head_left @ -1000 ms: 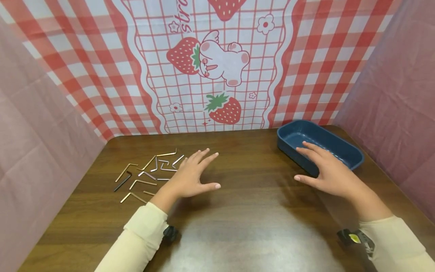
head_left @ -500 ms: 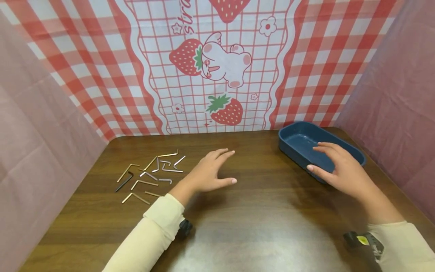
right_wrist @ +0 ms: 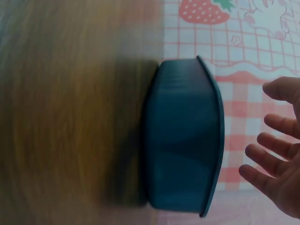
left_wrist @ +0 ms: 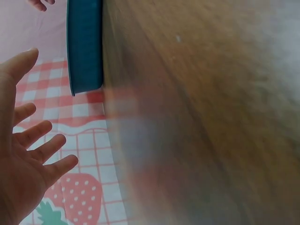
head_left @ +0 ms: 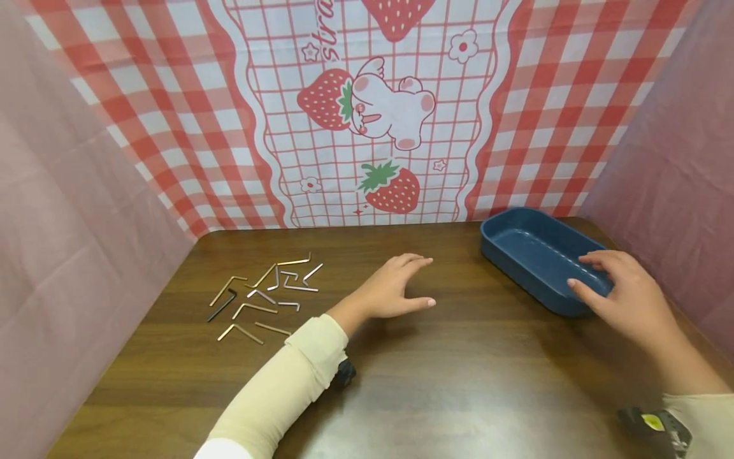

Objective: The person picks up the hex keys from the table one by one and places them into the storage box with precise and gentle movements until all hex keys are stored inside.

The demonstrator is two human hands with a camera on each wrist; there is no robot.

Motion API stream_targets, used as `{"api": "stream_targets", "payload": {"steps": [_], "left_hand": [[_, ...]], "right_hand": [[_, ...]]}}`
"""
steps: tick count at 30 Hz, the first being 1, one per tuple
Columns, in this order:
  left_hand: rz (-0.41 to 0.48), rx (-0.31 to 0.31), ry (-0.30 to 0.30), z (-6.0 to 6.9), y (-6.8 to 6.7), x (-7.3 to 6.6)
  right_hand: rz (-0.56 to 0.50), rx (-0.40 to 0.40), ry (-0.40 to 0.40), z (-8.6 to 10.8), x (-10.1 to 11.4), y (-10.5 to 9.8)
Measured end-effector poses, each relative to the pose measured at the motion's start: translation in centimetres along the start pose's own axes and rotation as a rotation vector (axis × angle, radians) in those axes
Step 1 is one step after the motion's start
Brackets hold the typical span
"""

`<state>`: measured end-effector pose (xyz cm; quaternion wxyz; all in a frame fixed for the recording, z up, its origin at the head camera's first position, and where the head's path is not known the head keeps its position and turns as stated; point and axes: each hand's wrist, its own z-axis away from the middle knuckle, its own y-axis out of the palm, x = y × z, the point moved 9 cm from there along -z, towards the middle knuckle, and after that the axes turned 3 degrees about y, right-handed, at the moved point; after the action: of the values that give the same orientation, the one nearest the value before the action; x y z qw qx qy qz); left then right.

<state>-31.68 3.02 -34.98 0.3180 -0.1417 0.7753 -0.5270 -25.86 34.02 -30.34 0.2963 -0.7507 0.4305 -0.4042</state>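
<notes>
Far left, a pink cloth (head_left: 74,223) hangs in soft folds down beside the table (head_left: 413,382). Next in line, here come the L-shaped metal keys (head_left: 258,308), scattered loose over the left part of the wood: gold ones, silver ones, and one black key (head_left: 222,306) near the left edge of the bunch. Several lie close together in the middle of the group, elbows pointing every which way.

Moving right, a pale sleeve (head_left: 298,376) leads up to the left hand (head_left: 387,293), over the middle of the table, between keys and tray, fingers spread and thumb well apart from them. Behind it all stands the red-and-white checked strawberry cloth (head_left: 395,191).

And on to the blue tray (head_left: 518,275), sitting at the back right, set at a slant, its long wall facing the middle. Over its near end, the right hand (head_left: 633,299), fingers loosely bent, thumb apart; the right wrist view shows a gap between fingers and rim. Far right, a second pink curtain (head_left: 676,159) closes the line.
</notes>
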Motion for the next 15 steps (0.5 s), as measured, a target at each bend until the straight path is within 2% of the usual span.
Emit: {"api": "stream_targets", "payload": {"steps": [9, 15], "left_hand": [[0.01, -0.041, 0.005, -1.9, 0.4, -0.4], [0.069, -0.104, -0.008, -4.5, 0.9, -0.7]], "right_hand": [[0.06, -0.049, 0.172, 0.5, -2.7, -1.3], [0.071, -0.072, 0.334, 1.5, -5.6, -2.1]]}}
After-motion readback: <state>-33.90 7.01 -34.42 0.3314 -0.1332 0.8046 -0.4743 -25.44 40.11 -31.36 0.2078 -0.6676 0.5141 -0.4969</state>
